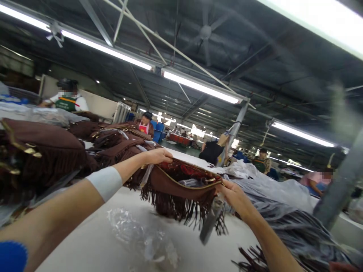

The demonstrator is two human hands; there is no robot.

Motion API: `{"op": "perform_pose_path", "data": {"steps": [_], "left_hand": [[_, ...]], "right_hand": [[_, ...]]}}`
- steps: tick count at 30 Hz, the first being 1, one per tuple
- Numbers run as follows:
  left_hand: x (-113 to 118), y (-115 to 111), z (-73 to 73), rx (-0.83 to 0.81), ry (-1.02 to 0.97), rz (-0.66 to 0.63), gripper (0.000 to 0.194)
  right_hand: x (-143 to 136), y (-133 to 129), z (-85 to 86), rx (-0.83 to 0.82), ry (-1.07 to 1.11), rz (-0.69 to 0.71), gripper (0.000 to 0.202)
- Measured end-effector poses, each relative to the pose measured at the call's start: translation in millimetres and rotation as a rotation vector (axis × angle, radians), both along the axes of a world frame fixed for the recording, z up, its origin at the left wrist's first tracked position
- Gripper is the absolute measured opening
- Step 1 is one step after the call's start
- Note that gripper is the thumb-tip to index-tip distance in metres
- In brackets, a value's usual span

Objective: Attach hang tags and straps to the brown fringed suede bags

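Note:
A brown fringed bag (176, 185) hangs above the white table between my two hands. Its zipped top gapes, showing a dark red patterned lining and some clear plastic inside. My left hand (159, 155) is closed on the far left corner of the opening. At the right end, by the zip, my right hand (231, 192) grips the other corner. A grey tag or strip (210, 223) dangles below my right hand, blurred. Crumpled clear plastic (141, 234) lies on the table (85, 241) under the bag.
Brown fringed bags (48, 147) are heaped on the left. Plastic-wrapped dark goods (283, 211) lie along the right, near a grey post (340, 185). More fringe (252, 258) shows at the lower right. Several people work farther off, one in a green apron (66, 103).

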State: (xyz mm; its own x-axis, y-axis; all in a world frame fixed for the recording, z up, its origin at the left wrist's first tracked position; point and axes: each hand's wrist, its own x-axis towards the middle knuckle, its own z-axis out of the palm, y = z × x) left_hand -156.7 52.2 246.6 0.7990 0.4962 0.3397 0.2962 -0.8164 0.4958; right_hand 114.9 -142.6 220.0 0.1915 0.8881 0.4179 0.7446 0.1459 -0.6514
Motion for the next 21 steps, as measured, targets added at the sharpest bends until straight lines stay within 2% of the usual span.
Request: {"op": "perform_pose_path", "data": {"steps": [3, 6, 9, 11, 14, 16, 19, 21], "left_hand": [[-50.7, -6.6, 20.1, -0.055, 0.009, -0.011, 0.019], [-105.6, -19.0, 33.9, -0.186, 0.011, -0.010, 0.020], [-153.5, -33.3, 36.9, -0.299, 0.043, 0.052, 0.013], [-179.8, -43.5, 31.4, -0.305, 0.051, 0.123, 0.011], [-209.6, -60.1, 9.6, -0.282, 0.000, 0.194, 0.016], [-221.5, -69.9, -15.9, -0.238, -0.035, 0.230, 0.021], [-227.1, -80.7, -69.0, -0.210, 0.005, 0.298, 0.021], [-224.9, -87.0, -107.7, -0.274, 0.068, 0.326, 0.020]], "right_hand": [[-31.1, 11.4, 15.3, 0.003, -0.003, 0.113, 0.038], [-61.2, 25.3, 24.1, -0.009, 0.038, 0.254, 0.041], [-87.8, 46.0, 25.5, -0.028, -0.002, 0.360, 0.040], [-104.0, 60.5, 20.4, -0.026, -0.070, 0.371, 0.037], [-123.5, 75.2, 0.5, -0.016, -0.180, 0.362, 0.034], [-132.3, 78.1, -22.6, -0.043, -0.273, 0.403, 0.032], [-141.8, 72.4, -66.1, -0.164, -0.461, 0.442, 0.028], [-146.7, 64.9, -92.0, -0.256, -0.599, 0.417, 0.027]]}}
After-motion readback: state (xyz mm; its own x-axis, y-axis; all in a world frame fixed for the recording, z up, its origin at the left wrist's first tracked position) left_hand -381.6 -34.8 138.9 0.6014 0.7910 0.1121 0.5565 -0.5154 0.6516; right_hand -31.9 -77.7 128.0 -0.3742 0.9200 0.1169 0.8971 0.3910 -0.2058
